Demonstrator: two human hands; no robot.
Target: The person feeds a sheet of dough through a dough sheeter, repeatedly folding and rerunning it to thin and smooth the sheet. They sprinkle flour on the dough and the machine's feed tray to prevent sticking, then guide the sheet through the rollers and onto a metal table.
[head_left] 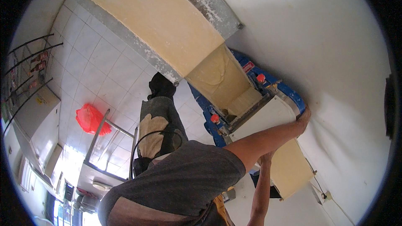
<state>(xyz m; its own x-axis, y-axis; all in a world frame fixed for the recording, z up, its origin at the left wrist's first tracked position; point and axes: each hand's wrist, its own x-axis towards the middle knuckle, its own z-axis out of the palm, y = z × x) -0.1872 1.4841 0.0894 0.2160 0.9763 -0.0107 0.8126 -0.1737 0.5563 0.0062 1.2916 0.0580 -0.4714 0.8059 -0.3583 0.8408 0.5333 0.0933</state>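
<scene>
Grey-sleeved shoulder (pixel 184 180) is filling the lower middle, closest to the lens. Two bare forearms are being extended from it toward the dough sheeter (pixel 251 96). View is heavily tilted.

Right hand (pixel 303 116) is being pressed on the far edge of the white belt (pixel 264 117), next to the blue frame; fingers are hidden, so the grip cannot be told. Left hand (pixel 266 157) is being held under the right forearm, at the near edge of the dough sheet (pixel 291 167); open or closed cannot be told. Hands are being kept apart.

Dough is being run through the rollers: a long pale sheet (pixel 155 21) is lying on the upper belt, a folded stretch (pixel 217 77) is sitting at the roller gap, and the rest is lying on the lower belt.

Red knobs (pixel 215 118) are showing on the frame. A red bag (pixel 90 119) is lying on the tiled floor (pixel 96 58), beside a metal rack (pixel 109 142).
</scene>
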